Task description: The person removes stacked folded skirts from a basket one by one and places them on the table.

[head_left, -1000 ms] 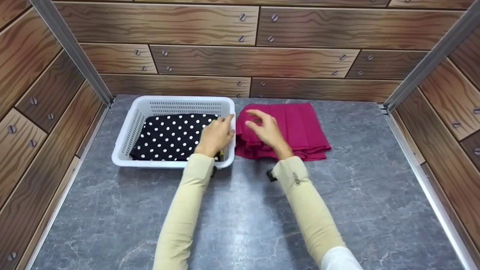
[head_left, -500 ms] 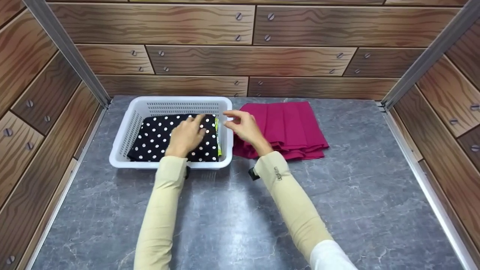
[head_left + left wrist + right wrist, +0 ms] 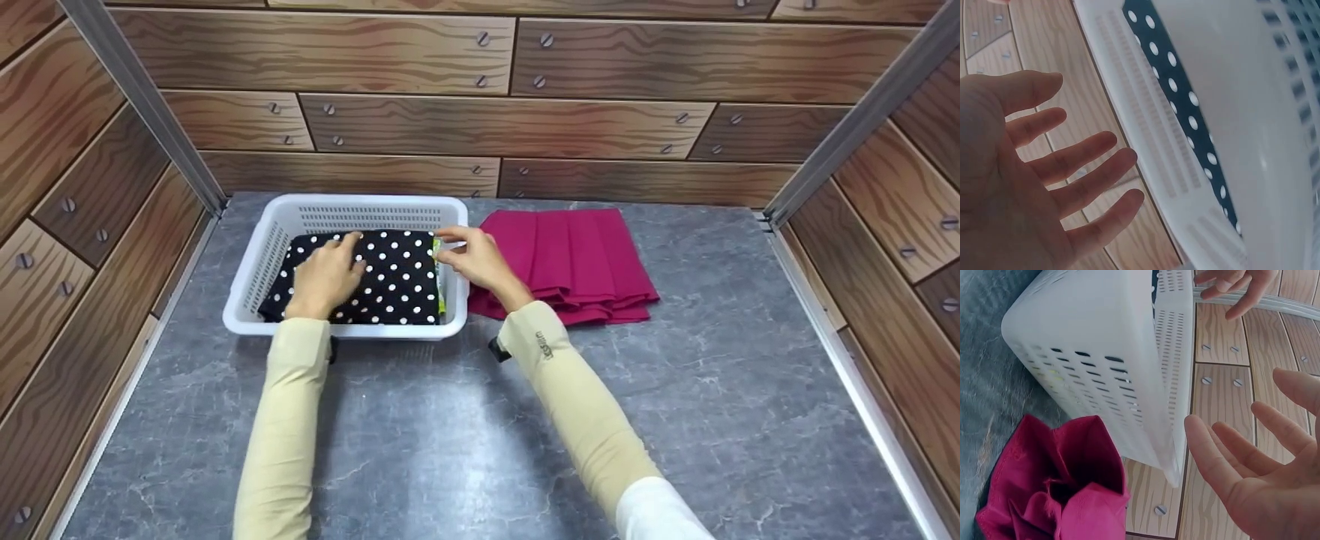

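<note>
A white plastic basket (image 3: 390,331) stands at the left of the grey surface. Inside lies a folded black cloth with white polka dots (image 3: 397,277), and a strip of something yellow-green (image 3: 441,304) shows at its right edge. My left hand (image 3: 324,274) is held over the left part of this cloth, its fingers spread and grasping nothing in the left wrist view. My right hand (image 3: 480,261) hovers over the basket's right rim with loosely bent, empty fingers. Beside the basket, folded magenta pleated fabric (image 3: 585,255) lies under and to the right of that hand.
Wood-patterned panels (image 3: 405,124) close off the back and both sides. Metal posts (image 3: 142,105) rise at the back corners. The grey marbled surface (image 3: 420,450) stretches forward from the basket and the magenta fabric.
My left hand has moved left from the basket's right side across the polka-dot cloth. My right hand has shifted left from above the magenta fabric to the basket's rim. Basket and fabrics stay put.
</note>
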Demonstrator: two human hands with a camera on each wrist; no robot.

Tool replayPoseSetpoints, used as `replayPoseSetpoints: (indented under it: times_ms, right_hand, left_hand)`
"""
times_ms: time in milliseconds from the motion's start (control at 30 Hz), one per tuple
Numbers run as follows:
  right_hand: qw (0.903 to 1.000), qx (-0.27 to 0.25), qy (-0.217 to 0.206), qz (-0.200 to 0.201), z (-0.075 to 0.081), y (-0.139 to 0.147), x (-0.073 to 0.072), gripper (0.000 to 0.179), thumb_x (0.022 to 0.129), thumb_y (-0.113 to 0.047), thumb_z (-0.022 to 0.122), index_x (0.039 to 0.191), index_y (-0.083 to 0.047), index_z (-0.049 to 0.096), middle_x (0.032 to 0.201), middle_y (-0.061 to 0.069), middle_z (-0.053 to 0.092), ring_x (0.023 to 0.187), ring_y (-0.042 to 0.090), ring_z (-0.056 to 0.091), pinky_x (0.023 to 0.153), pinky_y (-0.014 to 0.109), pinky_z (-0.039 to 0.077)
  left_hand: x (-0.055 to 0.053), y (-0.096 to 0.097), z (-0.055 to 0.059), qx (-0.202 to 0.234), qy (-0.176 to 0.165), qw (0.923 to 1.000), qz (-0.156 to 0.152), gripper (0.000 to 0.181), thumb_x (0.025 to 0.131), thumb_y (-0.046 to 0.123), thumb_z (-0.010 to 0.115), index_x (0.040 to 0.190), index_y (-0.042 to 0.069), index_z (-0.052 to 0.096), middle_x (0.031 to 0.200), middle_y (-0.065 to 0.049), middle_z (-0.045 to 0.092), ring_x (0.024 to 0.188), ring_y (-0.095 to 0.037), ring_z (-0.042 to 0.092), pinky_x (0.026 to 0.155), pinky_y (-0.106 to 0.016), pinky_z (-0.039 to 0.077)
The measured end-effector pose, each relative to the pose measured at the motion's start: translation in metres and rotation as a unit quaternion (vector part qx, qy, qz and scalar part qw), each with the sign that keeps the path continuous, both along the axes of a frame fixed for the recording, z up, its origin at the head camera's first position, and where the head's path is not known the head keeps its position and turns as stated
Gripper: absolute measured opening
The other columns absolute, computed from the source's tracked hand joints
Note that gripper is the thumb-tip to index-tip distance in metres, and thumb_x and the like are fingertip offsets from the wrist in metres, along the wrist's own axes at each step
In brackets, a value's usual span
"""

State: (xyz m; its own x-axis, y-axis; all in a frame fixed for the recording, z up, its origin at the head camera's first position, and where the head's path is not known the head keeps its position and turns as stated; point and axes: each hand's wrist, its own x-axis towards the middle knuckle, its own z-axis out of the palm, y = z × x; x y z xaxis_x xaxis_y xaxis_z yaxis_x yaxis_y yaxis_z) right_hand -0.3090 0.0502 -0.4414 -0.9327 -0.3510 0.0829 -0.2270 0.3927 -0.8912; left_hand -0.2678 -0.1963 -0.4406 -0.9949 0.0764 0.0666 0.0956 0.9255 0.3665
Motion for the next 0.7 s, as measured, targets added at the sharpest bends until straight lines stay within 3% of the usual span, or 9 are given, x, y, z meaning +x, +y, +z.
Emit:
replayPoseSetpoints:
  times_ms: [300, 700]
  right_hand:
    - [0.9994, -0.001, -0.031, 0.014, -0.002, -0.011, -0.002, 0.042, 0.093, -0.006, 0.068, 0.133, 0.004, 0.063, 0.131, 0.028, 0.061, 0.108, 0.035, 0.068, 0.079, 0.033, 0.059]
    - [0.9962, 0.012, -0.082, 0.028, -0.01, -0.026, -0.004, 0.045, 0.095, -0.01, 0.068, 0.137, 0.002, 0.06, 0.137, 0.029, 0.056, 0.106, 0.039, 0.066, 0.083, 0.04, 0.059]
  left_hand:
    - [0.002, -0.032, 0.005, -0.002, 0.008, 0.9998, 0.018, 0.05, 0.101, 0.016, 0.056, 0.148, 0.004, 0.045, 0.131, -0.034, 0.056, 0.114, -0.054, 0.056, 0.091, -0.068, 0.046]
    - [-0.004, -0.052, -0.005, 0.022, -0.031, 0.9989, 0.028, 0.051, 0.102, 0.016, 0.054, 0.149, 0.001, 0.043, 0.138, -0.034, 0.052, 0.122, -0.053, 0.052, 0.099, -0.067, 0.043]
